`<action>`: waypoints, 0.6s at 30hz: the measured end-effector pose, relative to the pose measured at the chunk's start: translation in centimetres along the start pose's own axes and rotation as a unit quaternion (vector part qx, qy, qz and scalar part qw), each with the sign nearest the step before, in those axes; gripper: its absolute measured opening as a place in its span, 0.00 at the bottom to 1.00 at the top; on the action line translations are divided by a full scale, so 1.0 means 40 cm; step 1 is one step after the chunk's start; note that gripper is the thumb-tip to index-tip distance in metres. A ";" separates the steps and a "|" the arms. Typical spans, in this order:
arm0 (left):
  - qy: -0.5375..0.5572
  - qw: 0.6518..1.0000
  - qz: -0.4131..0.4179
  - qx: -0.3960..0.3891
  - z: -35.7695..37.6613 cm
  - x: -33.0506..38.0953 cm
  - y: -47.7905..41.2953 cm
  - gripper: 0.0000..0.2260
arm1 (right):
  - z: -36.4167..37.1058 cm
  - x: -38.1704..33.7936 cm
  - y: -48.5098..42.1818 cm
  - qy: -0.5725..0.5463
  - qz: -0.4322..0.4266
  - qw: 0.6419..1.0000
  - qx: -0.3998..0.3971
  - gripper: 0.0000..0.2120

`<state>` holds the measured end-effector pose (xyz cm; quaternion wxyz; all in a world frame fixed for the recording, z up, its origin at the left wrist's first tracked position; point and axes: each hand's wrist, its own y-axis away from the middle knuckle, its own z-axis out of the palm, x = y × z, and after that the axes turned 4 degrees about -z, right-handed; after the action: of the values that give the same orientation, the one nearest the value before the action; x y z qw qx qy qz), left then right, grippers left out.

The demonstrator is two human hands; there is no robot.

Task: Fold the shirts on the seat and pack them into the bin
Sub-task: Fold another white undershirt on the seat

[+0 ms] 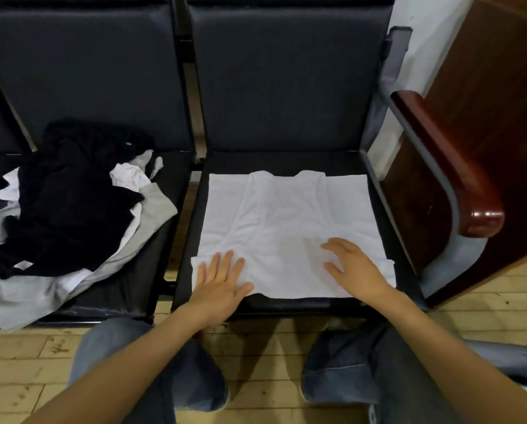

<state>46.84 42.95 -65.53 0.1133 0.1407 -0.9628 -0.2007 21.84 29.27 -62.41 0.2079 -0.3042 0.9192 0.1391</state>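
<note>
2 flat hands, left hand (pixel 222 280) and right hand (pixel 352 267), fingers (pixel 225 264) outstretched, are pressing a white cotton shirt (pixel 286 221) onto a dark padded seat (pixel 375 185).

— How is the light?
— Dim, from above; the white shirt (pixel 286 228) glows, the wooden armrest (pixel 485 221) carries a glare spot.
— Sharpness?
— Soft throughout, edges bowed by the wide lens.

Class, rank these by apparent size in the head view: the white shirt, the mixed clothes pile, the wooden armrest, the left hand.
Largest, too alike to rank: flat white shirt and black, white and grey clothes pile.
Then: reddish-brown wooden armrest.
Smallest: left hand.
</note>
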 end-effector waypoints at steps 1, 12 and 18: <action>-0.002 0.999 -0.013 0.032 -0.007 0.028 0.001 0.37 | -0.028 0.023 0.019 -0.010 0.033 0.999 0.038 0.22; 0.019 0.986 0.150 0.070 0.035 0.444 -0.106 0.35 | -0.107 0.203 0.150 -0.170 0.207 0.960 0.080 0.04; 0.000 0.986 0.137 0.091 0.066 0.440 -0.116 0.39 | -0.093 0.197 0.144 -0.198 0.226 0.951 0.067 0.17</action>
<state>30.71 34.23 -66.98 0.1265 0.0167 -0.9873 -0.0951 11.45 28.36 -62.08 0.3690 -0.0398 0.9113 0.1786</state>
